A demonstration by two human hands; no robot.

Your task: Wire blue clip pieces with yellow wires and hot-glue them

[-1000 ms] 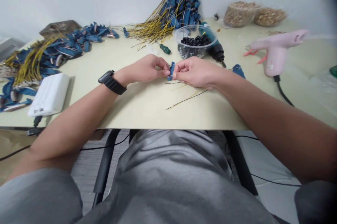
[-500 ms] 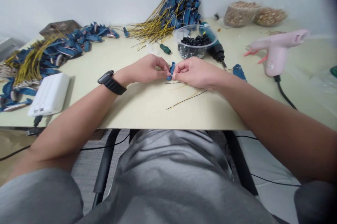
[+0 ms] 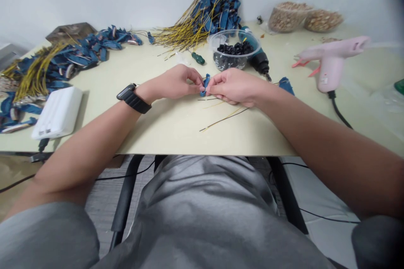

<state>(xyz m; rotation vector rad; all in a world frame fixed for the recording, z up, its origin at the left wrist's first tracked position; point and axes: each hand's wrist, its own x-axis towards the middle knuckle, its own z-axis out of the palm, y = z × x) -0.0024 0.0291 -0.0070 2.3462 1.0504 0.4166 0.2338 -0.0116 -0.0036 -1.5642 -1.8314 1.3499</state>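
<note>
Between my hands, close above the table, is a small blue plastic housing (image 3: 206,80), partly covered by my fingers. The fingertips of my left hand (image 3: 180,82) are closed on its left side. My right hand (image 3: 232,86) pinches at its right side; whether a wire or small part sits between those fingertips is too small to make out. Thin black and yellow wires (image 3: 223,120) lie on the table just below my right hand. Another blue housing (image 3: 286,86) with a wire rests beyond my right wrist.
Behind my hands stand a clear tub (image 3: 234,56) of small black parts, a power drill (image 3: 260,62) and a green-handled tool (image 3: 198,58). Wired blue housings are heaped at the back (image 3: 217,6) and left (image 3: 85,52). A pink glue gun (image 3: 333,60) stands right, a white power bank (image 3: 58,112) left.
My right hand has shifted slightly, its lower fingers now showing curled beneath the palm. My left hand stays on the blue housing, nearly still.
</note>
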